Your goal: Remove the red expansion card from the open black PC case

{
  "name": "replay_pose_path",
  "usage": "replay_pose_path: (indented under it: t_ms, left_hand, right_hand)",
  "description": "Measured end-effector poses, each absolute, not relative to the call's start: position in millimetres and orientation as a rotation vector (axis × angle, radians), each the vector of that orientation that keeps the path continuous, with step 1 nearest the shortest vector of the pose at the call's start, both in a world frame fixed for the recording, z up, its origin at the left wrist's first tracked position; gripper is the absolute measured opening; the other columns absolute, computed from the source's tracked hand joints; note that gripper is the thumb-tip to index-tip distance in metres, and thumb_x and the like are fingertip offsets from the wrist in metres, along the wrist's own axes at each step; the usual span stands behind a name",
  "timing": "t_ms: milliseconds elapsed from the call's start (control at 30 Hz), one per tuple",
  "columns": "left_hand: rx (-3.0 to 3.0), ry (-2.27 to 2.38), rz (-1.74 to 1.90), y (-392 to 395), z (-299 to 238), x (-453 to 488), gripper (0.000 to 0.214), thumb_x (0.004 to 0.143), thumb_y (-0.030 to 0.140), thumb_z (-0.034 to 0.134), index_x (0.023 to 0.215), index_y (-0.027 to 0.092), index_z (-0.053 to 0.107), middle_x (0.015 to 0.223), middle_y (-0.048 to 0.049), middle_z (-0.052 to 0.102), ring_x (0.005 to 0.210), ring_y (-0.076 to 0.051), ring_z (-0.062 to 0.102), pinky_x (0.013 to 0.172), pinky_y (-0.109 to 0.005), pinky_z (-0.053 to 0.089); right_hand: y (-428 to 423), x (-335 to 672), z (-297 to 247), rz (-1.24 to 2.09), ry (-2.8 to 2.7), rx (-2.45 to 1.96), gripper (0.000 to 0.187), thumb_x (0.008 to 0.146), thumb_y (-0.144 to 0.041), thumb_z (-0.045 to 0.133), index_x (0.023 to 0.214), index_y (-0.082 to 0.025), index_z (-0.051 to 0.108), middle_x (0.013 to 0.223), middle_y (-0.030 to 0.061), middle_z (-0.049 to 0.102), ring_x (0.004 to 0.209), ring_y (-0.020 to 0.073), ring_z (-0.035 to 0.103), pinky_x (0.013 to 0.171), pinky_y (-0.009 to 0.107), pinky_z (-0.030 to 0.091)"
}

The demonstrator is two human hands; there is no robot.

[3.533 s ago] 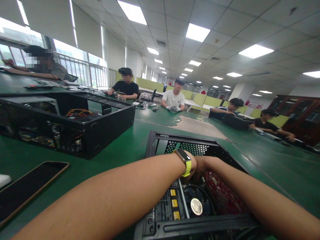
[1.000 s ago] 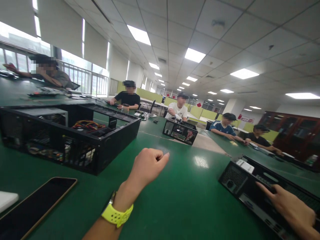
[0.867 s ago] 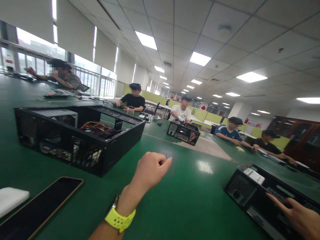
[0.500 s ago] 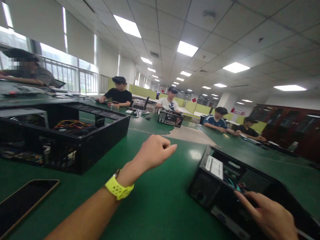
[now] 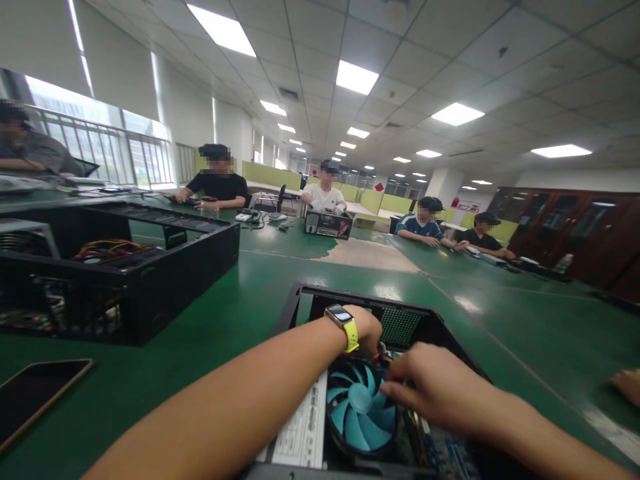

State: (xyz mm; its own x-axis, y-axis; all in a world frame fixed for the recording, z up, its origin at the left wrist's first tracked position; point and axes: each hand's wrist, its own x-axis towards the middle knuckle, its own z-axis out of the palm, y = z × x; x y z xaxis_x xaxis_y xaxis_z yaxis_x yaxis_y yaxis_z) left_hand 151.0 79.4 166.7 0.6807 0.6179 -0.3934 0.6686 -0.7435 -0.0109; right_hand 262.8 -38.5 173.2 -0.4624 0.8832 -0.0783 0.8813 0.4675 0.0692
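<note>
An open black computer case (image 5: 463,343) lies on the table right in front of me. Inside it sits a cooling fan (image 5: 359,399) with turquoise blades, beside a power supply (image 5: 303,427) with a white label. My left hand (image 5: 367,327), with a yellow-banded watch at its wrist, reaches down into the case behind the fan; its fingertips are hidden. Just right of the fan is my right hand (image 5: 430,377), fingers curled and thumb drawn in at the fan's edge. Thin coloured wires (image 5: 383,353) show between both hands. What the right fingers pinch, if anything, is hidden.
On the green table (image 5: 240,373), a second open case (image 5: 190,267) stands at the left, with a phone (image 5: 40,393) nearer me. Several people sit around the far side, one behind another case (image 5: 327,225). Someone's hand (image 5: 627,387) rests at the right edge.
The computer case has come from the right to the middle and turned, so its fan now shows. My left hand has moved from above the table into the case; my right hand now sits over its inside.
</note>
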Motion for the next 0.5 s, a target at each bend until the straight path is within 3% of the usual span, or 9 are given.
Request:
replay_pose_path:
  t_ms: [133,200,367,500]
  left_hand:
    - [2.484,0.857,-0.897,82,154,145,0.006,0.065,0.014,0.064,0.069,0.014,0.07,0.057,-0.0058,0.066,0.058,-0.024,0.062,0.061,-0.037,0.052]
    - [2.468,0.77,-0.868,82,157,145,0.018,0.064,0.003,0.057,0.069,0.016,0.068,0.046,0.0004,0.058,0.051,-0.021,0.059,0.058,-0.034,0.051]
    - [2.351,0.698,-0.897,87,165,148,0.032,0.062,-0.007,0.046,0.068,0.018,0.066,0.039,0.0053,0.05,0.043,-0.016,0.055,0.049,-0.026,0.049]
    - [2.324,0.757,-0.78,91,151,152,0.013,0.066,0.005,0.062,0.058,0.015,0.064,0.052,-0.0034,0.064,0.055,-0.022,0.065,0.054,-0.031,0.056]
  right_hand:
    - [43,267,159,-0.349,1.981,1.443,0.018,0.072,-0.025,0.057,0.074,-0.017,0.074,0.071,0.0055,0.071,0.061,0.0195,0.065,0.052,0.025,0.046]
    - [67,267,139,-0.472,1.894,1.415,0.021,0.071,-0.021,0.055,0.077,-0.016,0.074,0.072,0.0056,0.071,0.06,0.0193,0.066,0.051,0.024,0.048]
    - [79,268,118,-0.144,2.155,1.551,0.035,0.075,-0.02,0.054,0.105,-0.01,0.069,0.105,0.0193,0.069,0.098,0.034,0.064,0.075,0.039,0.052]
    - [76,270,119,-0.041,2.255,1.5,0.034,0.075,-0.035,0.061,0.1,-0.015,0.072,0.1,0.0168,0.07,0.095,0.0352,0.065,0.076,0.039,0.053]
